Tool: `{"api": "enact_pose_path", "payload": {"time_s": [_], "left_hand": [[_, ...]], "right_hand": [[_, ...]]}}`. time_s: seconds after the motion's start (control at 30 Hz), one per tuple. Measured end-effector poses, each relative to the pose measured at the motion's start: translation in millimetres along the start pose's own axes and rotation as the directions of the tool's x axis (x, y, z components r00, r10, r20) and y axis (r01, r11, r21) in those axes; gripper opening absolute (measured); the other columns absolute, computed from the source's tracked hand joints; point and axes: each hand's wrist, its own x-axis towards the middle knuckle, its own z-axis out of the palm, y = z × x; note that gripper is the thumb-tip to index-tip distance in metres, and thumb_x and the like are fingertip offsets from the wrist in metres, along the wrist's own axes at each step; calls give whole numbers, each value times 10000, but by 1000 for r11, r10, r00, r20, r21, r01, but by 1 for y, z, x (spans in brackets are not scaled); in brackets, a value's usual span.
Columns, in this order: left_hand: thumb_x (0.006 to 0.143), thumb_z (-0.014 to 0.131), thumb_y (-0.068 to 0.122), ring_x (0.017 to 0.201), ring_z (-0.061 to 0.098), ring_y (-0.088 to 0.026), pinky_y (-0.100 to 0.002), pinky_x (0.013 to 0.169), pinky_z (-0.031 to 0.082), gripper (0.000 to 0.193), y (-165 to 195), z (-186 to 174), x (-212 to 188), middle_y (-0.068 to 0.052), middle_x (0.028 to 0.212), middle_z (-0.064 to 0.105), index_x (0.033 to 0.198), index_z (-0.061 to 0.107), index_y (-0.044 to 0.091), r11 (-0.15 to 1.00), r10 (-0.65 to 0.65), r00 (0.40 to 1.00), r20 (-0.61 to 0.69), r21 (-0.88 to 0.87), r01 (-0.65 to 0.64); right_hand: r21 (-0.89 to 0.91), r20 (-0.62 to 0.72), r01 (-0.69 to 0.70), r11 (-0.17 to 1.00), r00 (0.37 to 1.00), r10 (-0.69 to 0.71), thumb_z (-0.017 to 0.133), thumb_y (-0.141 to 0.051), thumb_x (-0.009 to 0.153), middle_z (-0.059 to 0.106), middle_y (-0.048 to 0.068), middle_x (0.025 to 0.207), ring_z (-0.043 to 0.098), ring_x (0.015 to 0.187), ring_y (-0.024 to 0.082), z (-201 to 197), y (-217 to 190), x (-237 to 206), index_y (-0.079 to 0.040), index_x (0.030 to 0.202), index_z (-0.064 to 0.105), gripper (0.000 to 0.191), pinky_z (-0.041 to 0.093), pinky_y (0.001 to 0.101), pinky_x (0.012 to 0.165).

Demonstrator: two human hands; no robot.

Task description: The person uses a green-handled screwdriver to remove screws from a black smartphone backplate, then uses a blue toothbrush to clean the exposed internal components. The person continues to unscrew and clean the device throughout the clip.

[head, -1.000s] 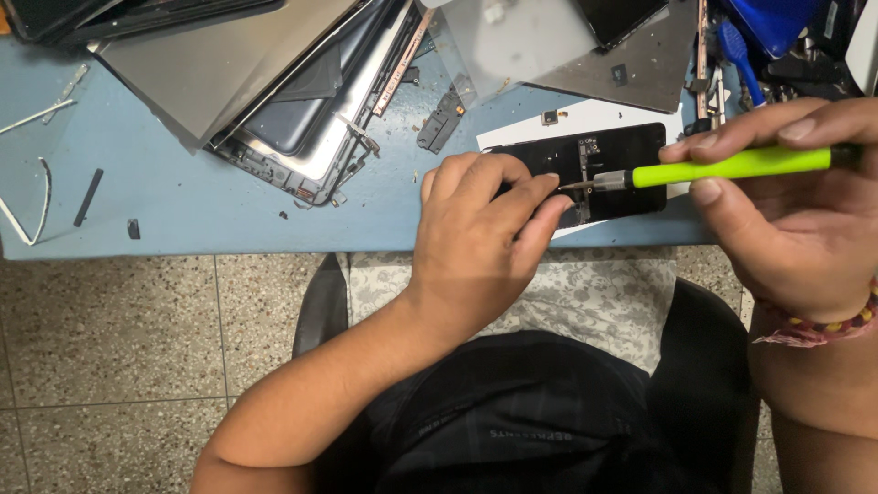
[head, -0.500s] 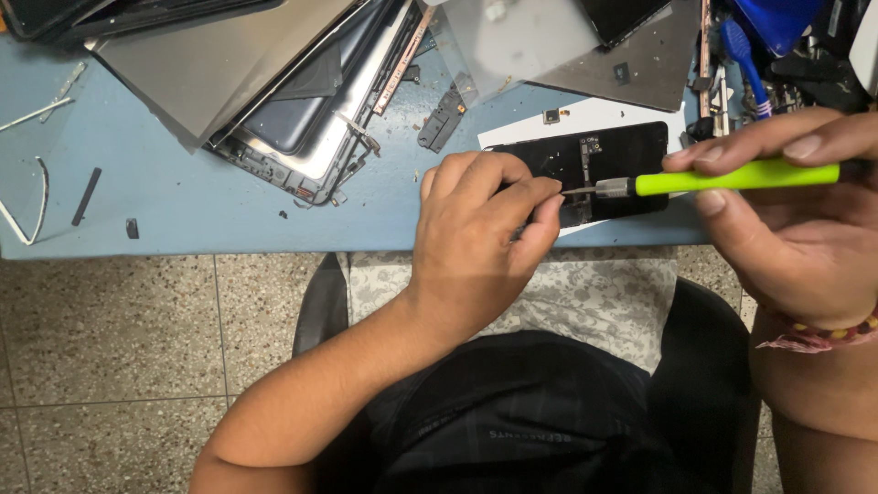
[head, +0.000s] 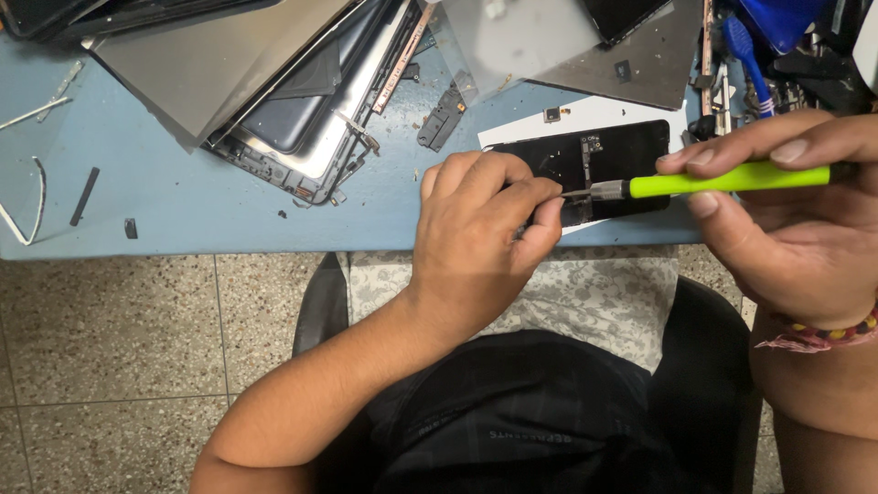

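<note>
An opened black phone [head: 608, 155] lies on a white sheet [head: 594, 114] at the near edge of the blue table [head: 201, 201]. My left hand [head: 480, 233] rests on the phone's left end, with thumb and forefinger pinched around the metal tip of a screwdriver. Its lime-green handle [head: 727, 180] is gripped by my right hand [head: 791, 215], which holds the tool level across the phone from the right. What the tip touches is hidden by my left fingers.
Stacked tablet panels and an opened tablet frame [head: 302, 119] fill the back left of the table. A small black part [head: 439, 119] lies near them. Blue-handled tools [head: 745, 46] crowd the back right. White strips [head: 27, 197] lie far left. Below the table edge is speckled floor.
The screwdriver and my right hand have shifted slightly down and left. My left hand keeps its place on the phone.
</note>
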Motion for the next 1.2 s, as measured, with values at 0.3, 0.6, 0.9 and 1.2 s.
{"api": "enact_pose_path", "payload": {"time_s": [0.3, 0.6, 0.9, 1.2], "left_hand": [[938, 785, 118, 1061, 583, -204, -371, 987, 413, 102, -2, 0, -1, 1, 1014, 638, 1024, 736, 95, 1000, 17, 1000, -3, -5, -17], [931, 790, 121, 1053, 582, -206, -376, 980, 407, 118, -2, -1, -2, -3, 1011, 635, 1033, 738, 90, 1000, 13, 1000, 7, -10, -13], [933, 791, 135, 1077, 572, -209, -379, 992, 406, 201, -2, -2, -2, -10, 1057, 628, 1118, 734, 80, 1000, 1, 1000, 22, -17, -1], [965, 772, 312, 1116, 550, -261, -438, 1015, 379, 346, -4, 4, -3, -89, 1136, 585, 1240, 720, 108, 988, 87, 992, 91, 118, -98]], "right_hand": [[20, -2, -13, 1000, 1000, 13, 617, 96, 1049, 619, 168, 1149, 717, 1125, 254, 0, 3, 0, -99, 1263, 350, 394, 663, 415, 1078], [13, -9, -22, 1000, 1000, 22, 630, 107, 1065, 602, 160, 1125, 693, 1096, 241, 3, 3, -2, -94, 1244, 350, 388, 641, 409, 1067], [-7, 6, -24, 1000, 1000, 24, 626, 102, 1058, 610, 173, 1155, 713, 1134, 274, 1, 1, 0, -97, 1245, 348, 390, 654, 422, 1083], [-280, 111, 80, 957, 993, -50, 567, 106, 1039, 583, 239, 1171, 689, 1168, 356, -22, 14, 11, -61, 1351, 320, 431, 624, 479, 1078]]}}
